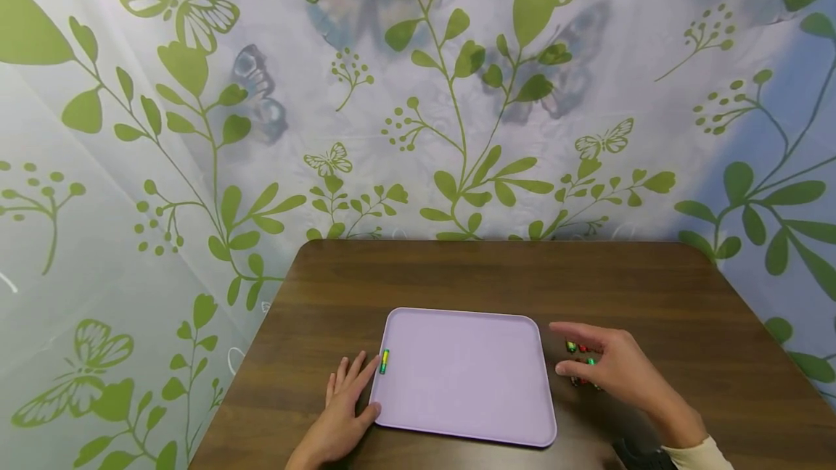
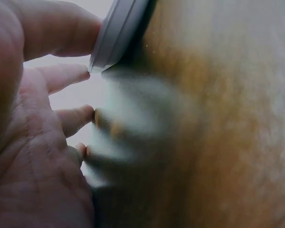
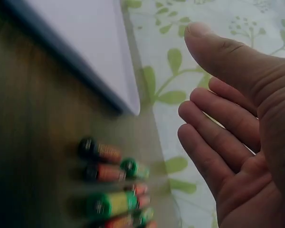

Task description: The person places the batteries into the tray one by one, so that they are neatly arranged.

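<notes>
A lilac rectangular tray (image 1: 466, 376) lies on the table. One green-and-yellow battery (image 1: 384, 361) rests inside it along the left edge. My left hand (image 1: 341, 415) is at the tray's left side, fingers spread, with thumb and fingertips at the rim; the left wrist view shows the thumb against the rim (image 2: 115, 35). To the right of the tray my right hand (image 1: 617, 365) hovers with thumb and fingers apart, nothing between them. Beneath it lie several batteries, among them a green-and-yellow one (image 3: 111, 204) and a black-and-orange one (image 3: 99, 150), partly hidden by the hand in the head view.
The dark wood table (image 1: 496, 274) has rounded far corners. Behind it and on the left hangs a pale curtain (image 1: 366, 129) printed with green leaves and butterflies, close to the table's far edge.
</notes>
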A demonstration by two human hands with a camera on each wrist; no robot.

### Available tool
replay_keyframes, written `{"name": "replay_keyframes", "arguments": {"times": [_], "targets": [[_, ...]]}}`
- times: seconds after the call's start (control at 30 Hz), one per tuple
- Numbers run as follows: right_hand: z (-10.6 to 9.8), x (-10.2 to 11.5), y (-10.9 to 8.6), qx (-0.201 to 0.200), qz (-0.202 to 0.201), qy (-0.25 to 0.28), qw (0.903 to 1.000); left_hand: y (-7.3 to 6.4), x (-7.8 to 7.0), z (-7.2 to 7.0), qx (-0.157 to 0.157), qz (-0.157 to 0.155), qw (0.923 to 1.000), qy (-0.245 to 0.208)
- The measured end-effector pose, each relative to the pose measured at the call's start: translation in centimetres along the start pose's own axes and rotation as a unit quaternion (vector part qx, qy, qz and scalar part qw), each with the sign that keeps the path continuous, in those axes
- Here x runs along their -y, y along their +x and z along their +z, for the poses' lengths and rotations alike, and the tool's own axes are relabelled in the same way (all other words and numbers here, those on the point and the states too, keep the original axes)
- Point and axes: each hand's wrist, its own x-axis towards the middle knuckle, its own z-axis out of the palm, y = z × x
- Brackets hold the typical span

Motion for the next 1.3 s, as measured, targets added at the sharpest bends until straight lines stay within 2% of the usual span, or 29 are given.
{"name": "replay_keyframes", "arguments": {"times": [0.13, 0.27, 0.43, 0.57, 0.77, 1.0, 1.3], "targets": [[-0.8, -1.2, -1.0, 0.001, 0.005, -0.012, 0.9999, -0.1, 0.0, 0.0, -0.002, 0.0, 1.0, 0.001], [-1.9, -2.0, -1.9, -0.004, 0.01, -0.055, 0.9984, 0.0, -0.1, -0.1, -0.003, 0.002, 1.0, 0.006], [-3.0, -2.6, -2.8, 0.009, 0.033, -0.102, 0.9942, 0.1, -0.2, -0.2, -0.001, -0.001, 1.0, 0.003], [-3.4, -3.1, -3.4, 0.029, 0.046, -0.102, 0.9933, 0.1, -0.2, -0.2, -0.002, -0.005, 1.0, 0.004], [-3.3, -4.0, -4.0, 0.047, 0.053, -0.092, 0.9933, 0.1, 0.0, -0.1, 0.0, -0.004, 1.0, 0.008], [-2.7, -5.2, -4.3, 0.03, 0.03, -0.111, 0.9929, 0.1, 0.2, 0.0, -0.002, -0.003, 0.9999, 0.01], [-2.2, -5.9, -4.4, 0.028, 0.032, -0.12, 0.9919, 0.1, -0.1, -0.1, -0.007, 0.0, 0.9999, 0.01]]}}
